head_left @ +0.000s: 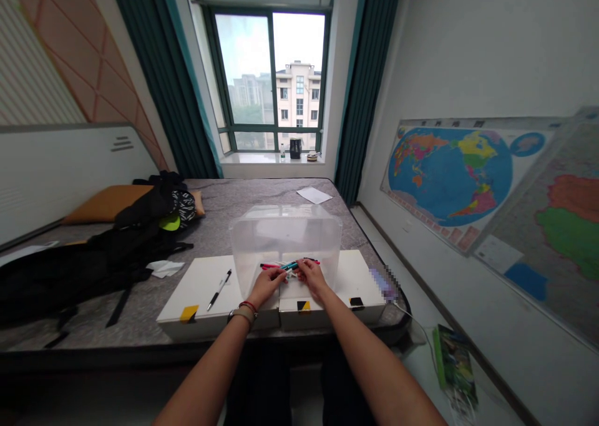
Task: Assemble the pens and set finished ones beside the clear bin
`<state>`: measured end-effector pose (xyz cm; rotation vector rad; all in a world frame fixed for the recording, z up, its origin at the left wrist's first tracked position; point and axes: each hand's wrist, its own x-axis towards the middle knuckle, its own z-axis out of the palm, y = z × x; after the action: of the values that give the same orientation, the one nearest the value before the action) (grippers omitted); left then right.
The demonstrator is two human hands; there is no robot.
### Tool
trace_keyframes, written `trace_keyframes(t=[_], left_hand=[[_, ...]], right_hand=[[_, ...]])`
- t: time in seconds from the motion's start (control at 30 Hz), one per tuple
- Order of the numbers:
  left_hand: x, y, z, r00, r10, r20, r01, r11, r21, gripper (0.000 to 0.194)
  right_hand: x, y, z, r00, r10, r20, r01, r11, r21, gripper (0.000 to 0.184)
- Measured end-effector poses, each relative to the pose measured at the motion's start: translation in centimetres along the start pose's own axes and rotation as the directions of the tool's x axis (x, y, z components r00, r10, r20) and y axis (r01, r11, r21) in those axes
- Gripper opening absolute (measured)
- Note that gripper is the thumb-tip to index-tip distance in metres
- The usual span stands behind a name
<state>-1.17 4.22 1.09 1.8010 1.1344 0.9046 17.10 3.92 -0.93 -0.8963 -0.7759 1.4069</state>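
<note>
A teal pen (pixel 289 266) is pinched between the fingers of my left hand (pixel 267 285) and my right hand (pixel 312 277), which are close together. Just behind it, a red pen (pixel 269 266) and other pens and white pieces lie in a small heap, partly hidden by my fingers. A clear plastic bin (pixel 286 232) stands around and behind the heap, on top of white boxes. To the left, a white-and-black pen (pixel 219 289) lies apart on the left white box (pixel 187 279).
A right white box (pixel 358 276) carries black and yellow tape. Black bags (pixel 107 251) and a crumpled tissue (pixel 165 268) lie on the mattress at left. A paper sheet (pixel 314 195) is at the back. A green box (pixel 453 360) with cables sits low at right.
</note>
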Motion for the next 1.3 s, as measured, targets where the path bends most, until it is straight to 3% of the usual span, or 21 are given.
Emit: trace_keyframes(t=[0.47,0.77,1.0,1.17,1.3], left_hand=[[-0.08,0.63,-0.37,0.998,-0.064,0.013,0.064,0.994,-0.091,0.035],[0.08,0.07,-0.21,0.999,-0.031,-0.03,0.026,0.988,-0.153,0.037],[-0.04,0.33,-0.43,0.999,-0.013,0.031,0.017,0.994,-0.112,0.041],[-0.22,0.71,-0.48,1.0,-0.027,0.0,0.027,0.999,-0.03,0.056],[-0.23,0.66,-0.49,1.0,0.012,0.021,-0.011,1.0,-0.022,0.048]], right_hand=[[-0.39,-0.08,0.06,0.999,-0.033,-0.033,0.028,0.989,-0.144,0.04],[-0.7,-0.84,-0.26,0.991,0.074,0.11,-0.071,0.997,-0.027,0.043],[-0.6,-0.47,-0.32,0.998,0.021,0.06,-0.02,1.0,-0.008,0.035],[-0.49,-0.5,-0.38,0.998,0.06,0.021,-0.061,0.996,0.069,0.04],[-0.58,-0.6,-0.41,0.998,0.061,0.006,-0.062,0.991,0.12,0.04]])
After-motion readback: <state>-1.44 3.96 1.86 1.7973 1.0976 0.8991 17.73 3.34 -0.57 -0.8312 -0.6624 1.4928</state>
